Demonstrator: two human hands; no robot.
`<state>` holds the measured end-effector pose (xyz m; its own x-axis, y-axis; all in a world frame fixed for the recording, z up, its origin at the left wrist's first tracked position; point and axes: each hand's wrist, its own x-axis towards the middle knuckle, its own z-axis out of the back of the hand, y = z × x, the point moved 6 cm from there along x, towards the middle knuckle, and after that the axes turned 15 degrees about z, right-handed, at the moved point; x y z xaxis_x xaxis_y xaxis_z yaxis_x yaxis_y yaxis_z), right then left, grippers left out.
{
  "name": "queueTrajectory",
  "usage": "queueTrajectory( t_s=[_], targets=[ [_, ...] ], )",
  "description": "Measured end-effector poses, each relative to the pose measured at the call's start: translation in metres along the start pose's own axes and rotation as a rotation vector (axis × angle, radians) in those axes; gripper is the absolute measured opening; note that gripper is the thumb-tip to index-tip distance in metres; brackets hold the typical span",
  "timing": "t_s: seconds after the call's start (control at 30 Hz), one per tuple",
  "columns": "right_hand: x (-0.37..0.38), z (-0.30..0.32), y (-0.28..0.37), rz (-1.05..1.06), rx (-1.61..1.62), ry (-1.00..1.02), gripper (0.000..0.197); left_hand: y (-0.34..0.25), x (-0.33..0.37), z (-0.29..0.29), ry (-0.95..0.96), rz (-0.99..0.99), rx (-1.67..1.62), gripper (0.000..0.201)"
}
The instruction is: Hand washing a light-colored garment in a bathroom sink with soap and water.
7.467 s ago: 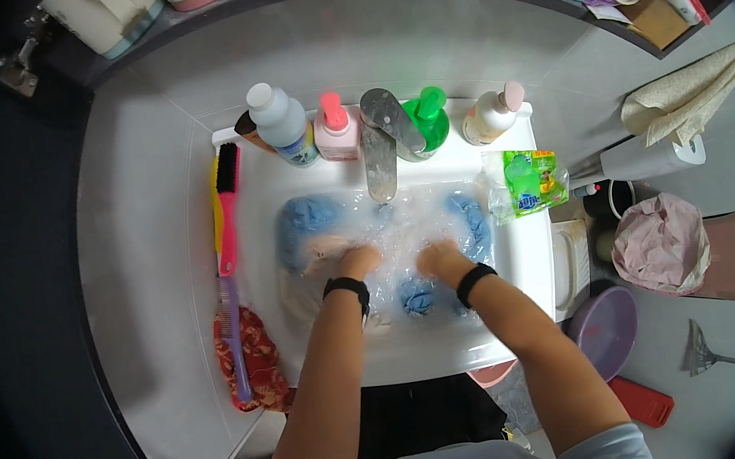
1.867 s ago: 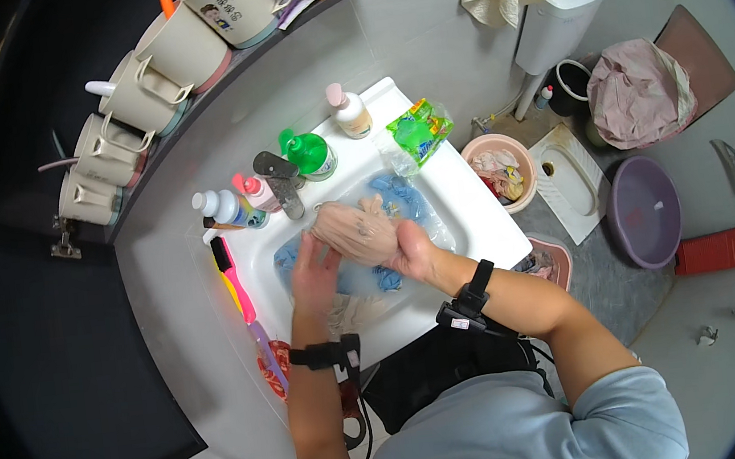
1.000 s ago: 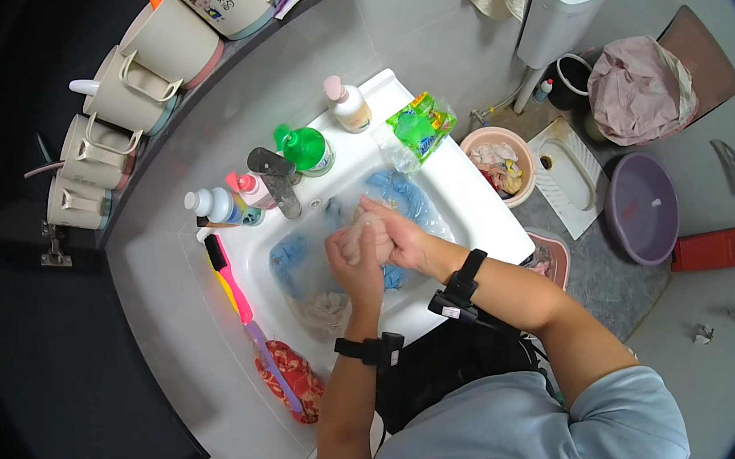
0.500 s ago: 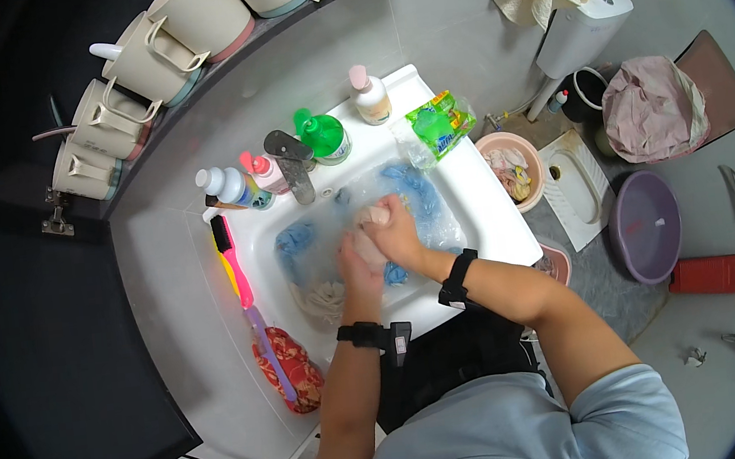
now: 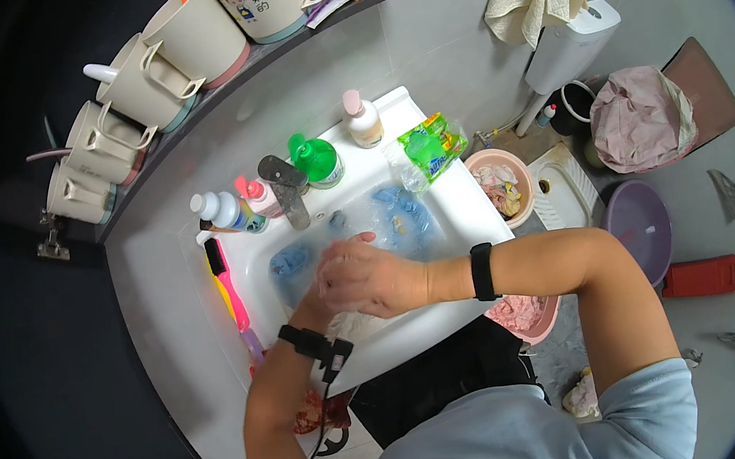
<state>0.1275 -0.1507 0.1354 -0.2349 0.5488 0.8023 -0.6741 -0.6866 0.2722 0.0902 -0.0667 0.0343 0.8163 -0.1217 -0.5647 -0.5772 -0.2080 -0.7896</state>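
Above the water in a white sink (image 5: 468, 246), my two hands press together. My right hand (image 5: 382, 282) lies over my left hand (image 5: 317, 299) and covers most of its fingers. Motion smears the fingers of both, and whether any cloth is between them cannot be made out. Just below the right hand, a white cloth (image 5: 360, 324) shows in the sink. Blue cloth (image 5: 402, 212) soaks in the cloudy water on the right, with another blue piece (image 5: 290, 260) on the left. Black straps circle both wrists.
Around the dark tap (image 5: 293, 206) stand a green pump bottle (image 5: 317, 160), a pink one (image 5: 258, 196) and a white one (image 5: 364, 122). A green packet (image 5: 432, 146) lies on the rim. Brushes (image 5: 229, 289) line the left side; a shelf of mugs (image 5: 150, 82) hangs above.
My hands have moved left and nearer to me, the right now laid over the left. The pale cloth they gripped earlier no longer shows between them. The view has shifted slightly.
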Motion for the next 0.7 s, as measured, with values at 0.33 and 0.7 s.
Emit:
queueTrajectory(
  t_s=[0.33,0.7],
  targets=[
    [-0.043,-0.045,-0.004,0.263,0.225,0.216,0.009,0.000,0.045,-0.011,0.218,0.419,-0.029,0.026],
    [-0.094,-0.023,-0.001,0.097,0.169,0.249,0.014,0.052,0.075,-0.018,-0.017,0.609,-0.181,0.028]
  ],
)
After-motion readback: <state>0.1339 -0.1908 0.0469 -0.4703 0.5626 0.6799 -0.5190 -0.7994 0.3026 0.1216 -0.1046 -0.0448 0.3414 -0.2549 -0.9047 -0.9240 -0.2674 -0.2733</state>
